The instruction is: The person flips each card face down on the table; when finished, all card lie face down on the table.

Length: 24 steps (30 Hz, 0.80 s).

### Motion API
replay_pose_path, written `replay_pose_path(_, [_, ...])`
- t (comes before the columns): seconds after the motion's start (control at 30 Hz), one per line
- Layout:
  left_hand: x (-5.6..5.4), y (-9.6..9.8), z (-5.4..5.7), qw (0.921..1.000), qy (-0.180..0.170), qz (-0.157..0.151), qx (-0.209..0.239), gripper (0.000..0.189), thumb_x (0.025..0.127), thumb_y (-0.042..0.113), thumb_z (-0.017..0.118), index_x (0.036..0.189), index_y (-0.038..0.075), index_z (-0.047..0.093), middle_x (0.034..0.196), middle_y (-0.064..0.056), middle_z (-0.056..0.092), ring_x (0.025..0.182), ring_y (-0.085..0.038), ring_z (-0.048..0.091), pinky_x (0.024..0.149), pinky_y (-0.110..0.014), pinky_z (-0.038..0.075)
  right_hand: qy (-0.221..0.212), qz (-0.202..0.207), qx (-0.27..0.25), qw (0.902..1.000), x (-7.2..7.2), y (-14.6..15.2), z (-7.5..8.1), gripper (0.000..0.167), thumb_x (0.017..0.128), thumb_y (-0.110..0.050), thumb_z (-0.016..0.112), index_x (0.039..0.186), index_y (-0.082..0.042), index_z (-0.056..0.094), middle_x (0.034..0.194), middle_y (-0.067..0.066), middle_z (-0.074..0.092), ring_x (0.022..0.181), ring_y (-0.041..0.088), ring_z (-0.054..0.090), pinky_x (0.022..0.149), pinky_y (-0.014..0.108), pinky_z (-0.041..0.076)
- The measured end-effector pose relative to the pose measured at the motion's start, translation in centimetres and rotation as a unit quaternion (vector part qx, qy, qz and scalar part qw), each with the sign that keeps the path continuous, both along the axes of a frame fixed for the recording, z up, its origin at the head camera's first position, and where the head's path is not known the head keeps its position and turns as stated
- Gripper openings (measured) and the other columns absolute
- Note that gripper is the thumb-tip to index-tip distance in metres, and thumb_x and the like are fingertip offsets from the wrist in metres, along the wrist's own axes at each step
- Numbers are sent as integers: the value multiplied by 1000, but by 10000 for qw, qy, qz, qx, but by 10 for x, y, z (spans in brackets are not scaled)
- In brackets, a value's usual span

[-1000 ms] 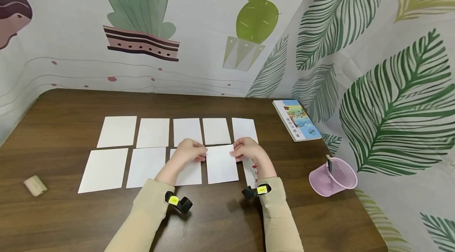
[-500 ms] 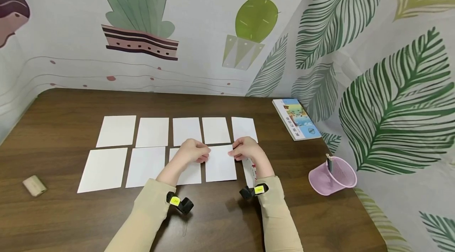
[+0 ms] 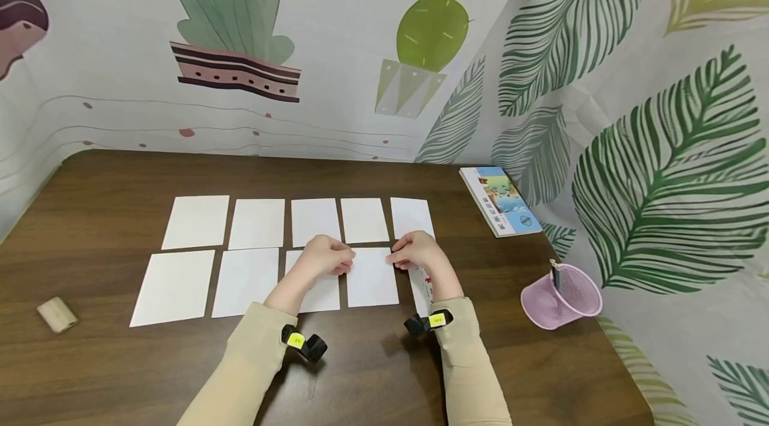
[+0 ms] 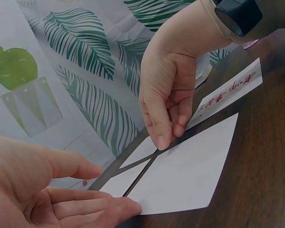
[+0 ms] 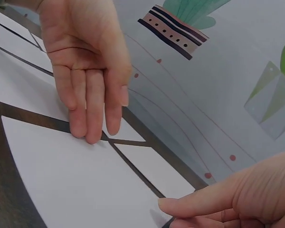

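Observation:
A white paper card (image 3: 372, 282) lies in the front row on the table, between my two hands. My left hand (image 3: 324, 256) is at its upper left corner; in the right wrist view the fingers are straight and touch the card's edge, thumb apart. At the upper right corner my right hand (image 3: 418, 254) pinches the card's edge between thumb and curled fingers (image 4: 162, 141). Partly under the right wrist lies a card with red handwritten characters (image 4: 230, 92). A neighbouring white card (image 3: 321, 294) is partly covered by my left hand.
Several more white cards form two rows, such as the far left card (image 3: 195, 222). A small beige block (image 3: 57, 314) lies at left. A book (image 3: 500, 201) lies at back right, and a pink mesh pen cup (image 3: 561, 299) stands near the right edge.
Over the last second the white card has shifted slightly left and settled in the front row. My left hand moved slightly right along its edge. During the last half second almost nothing moved.

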<state>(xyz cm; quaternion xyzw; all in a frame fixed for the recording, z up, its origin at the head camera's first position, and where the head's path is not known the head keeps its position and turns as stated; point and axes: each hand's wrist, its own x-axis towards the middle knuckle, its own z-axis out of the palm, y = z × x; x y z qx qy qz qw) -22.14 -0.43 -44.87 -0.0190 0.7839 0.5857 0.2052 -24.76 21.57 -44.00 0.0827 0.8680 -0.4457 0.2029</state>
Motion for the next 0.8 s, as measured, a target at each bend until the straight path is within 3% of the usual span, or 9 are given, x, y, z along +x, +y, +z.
replay_pose_path(0.3, [1, 6, 4, 9985, 422, -274, 224, 36, 92, 11, 62, 125, -4, 61, 110, -18, 70, 90, -20, 70, 86, -33, 57, 312, 80, 15, 9995, -1, 18, 8, 28, 83, -10, 77, 103, 6, 66, 80, 11, 70, 66, 13, 65, 66, 27, 58])
replay_pose_path(0.5, [5, 16, -1, 9955, 824, -468, 72, 37, 88, 12, 68, 124, 1, 63, 112, -12, 71, 97, -22, 67, 88, -38, 55, 372, 79, -88, 9992, -1, 28, 16, 33, 84, -12, 75, 109, 6, 64, 88, 13, 71, 72, 13, 66, 74, 29, 58])
replay_pose_path(0.67, [6, 33, -5, 9891, 1331, -623, 43, 45, 80, 10, 78, 121, 0, 64, 116, -13, 70, 106, -28, 66, 91, -40, 54, 508, 67, 18, 9987, -2, 43, 18, 38, 85, -13, 75, 114, 7, 62, 97, 16, 69, 78, 15, 68, 82, 35, 59])
replay_pose_path(0.8, [5, 53, -7, 9801, 1694, -1003, -251, 59, 73, 15, 86, 126, 1, 62, 123, -14, 66, 113, -30, 63, 96, -41, 52, 570, 27, 215, 9981, -2, 57, 15, 40, 83, -14, 76, 115, 6, 62, 101, 17, 67, 85, 19, 67, 86, 37, 57])
